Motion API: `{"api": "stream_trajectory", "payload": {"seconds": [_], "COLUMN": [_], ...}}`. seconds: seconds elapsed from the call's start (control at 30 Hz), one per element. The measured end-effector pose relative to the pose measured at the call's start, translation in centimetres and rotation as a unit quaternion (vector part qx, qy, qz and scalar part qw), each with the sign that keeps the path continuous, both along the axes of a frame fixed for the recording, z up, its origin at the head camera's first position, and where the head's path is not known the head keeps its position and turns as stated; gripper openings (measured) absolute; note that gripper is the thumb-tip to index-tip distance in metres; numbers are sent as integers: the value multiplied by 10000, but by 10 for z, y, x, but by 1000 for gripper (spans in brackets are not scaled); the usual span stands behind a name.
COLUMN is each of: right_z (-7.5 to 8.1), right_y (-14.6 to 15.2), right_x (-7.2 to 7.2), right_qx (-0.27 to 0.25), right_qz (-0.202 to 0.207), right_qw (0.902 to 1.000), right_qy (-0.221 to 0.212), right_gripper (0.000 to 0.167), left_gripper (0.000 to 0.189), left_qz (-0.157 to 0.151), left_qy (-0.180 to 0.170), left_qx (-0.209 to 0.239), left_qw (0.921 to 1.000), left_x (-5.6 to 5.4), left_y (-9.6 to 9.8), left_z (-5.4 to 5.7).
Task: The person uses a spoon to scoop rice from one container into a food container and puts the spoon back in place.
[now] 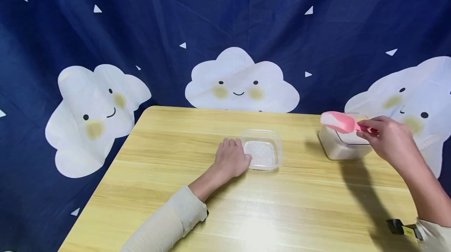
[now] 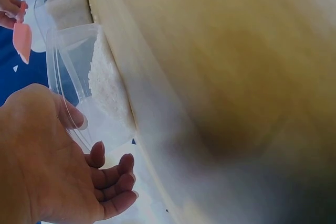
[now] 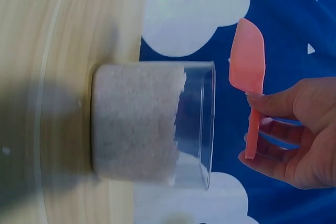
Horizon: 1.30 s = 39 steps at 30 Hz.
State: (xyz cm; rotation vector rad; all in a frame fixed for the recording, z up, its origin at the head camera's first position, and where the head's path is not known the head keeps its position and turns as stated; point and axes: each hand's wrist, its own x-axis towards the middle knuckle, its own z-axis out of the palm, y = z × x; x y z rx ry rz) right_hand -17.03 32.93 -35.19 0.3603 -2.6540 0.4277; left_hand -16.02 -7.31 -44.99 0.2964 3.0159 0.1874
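Note:
In the head view, a small clear plastic container (image 1: 280, 148) with white, rice-like grains (image 1: 260, 153) in its bottom stands on the table. My left hand (image 1: 231, 159) is at its left side, thumb against the near left corner. The left wrist view shows the other fingers (image 2: 118, 182) loosely bent beside the container. My right hand (image 1: 391, 136) pinches the handle of a pink scoop (image 1: 345, 122), which carries some of the grains. The scoop is above a larger clear bin (image 3: 142, 121), filled most of the way with the same grains.
The pale wooden table (image 1: 169, 142) reaches back to a dark blue curtain (image 1: 165, 21) printed with smiling white clouds and small triangles. A black strap piece (image 1: 403, 228) is at the right wrist. The right arm casts a shadow across the table.

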Motion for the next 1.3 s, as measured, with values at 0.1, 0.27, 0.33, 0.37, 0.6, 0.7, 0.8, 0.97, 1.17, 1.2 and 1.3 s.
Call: {"api": "stream_trajectory", "payload": {"seconds": [0.1, 0.27, 0.33, 0.37, 0.6, 0.7, 0.8, 0.97, 1.17, 1.2, 1.3], "right_z": [1, 1, 0, 0, -3, -3, -4, -7, -10, -10, -12], "right_y": [-5, -15, -21, -23, -45, -52, -57, -68, -79, -81, -87], "right_x": [1, 2, 2, 3, 6, 8, 9, 9, 10, 10, 10], "right_qx": [-51, -107, -139, -171, -383, -426, -484, -589, -657, -672, -695], "right_qz": [98, 137, 169, 183, 295, 332, 368, 424, 503, 517, 588], "right_qw": [9999, 9998, 9998, 9997, 9988, 9984, 9981, 9973, 9964, 9963, 9957], "right_qy": [26, -14, 6, 22, -128, -188, -122, -125, -168, -163, -156], "right_gripper": [25, 25, 24, 24, 26, 26, 25, 25, 25, 24, 23], "left_gripper": [35, 37, 39, 40, 41, 43, 44, 42, 39, 39, 39], "left_qz": [-14, -38, -45, -43, 39, 34, 17, 15, -7, -13, -31], "left_qy": [20, -20, -13, 1, -37, -46, -16, 27, 32, 37, 67], "left_qx": [16, -28, -89, -110, -51, -25, -46, -22, 17, 19, 8], "left_qw": [10000, 10000, 9999, 9999, 10000, 10000, 10000, 10000, 10000, 10000, 10000], "left_x": [0, 0, -1, -1, -1, 0, 0, 1, 1, 1, 0], "left_y": [0, 0, -1, -1, -2, -1, 0, 0, -1, -1, -1], "left_z": [1, 1, 2, 2, 3, 2, 1, 0, 0, 0, 0]}}
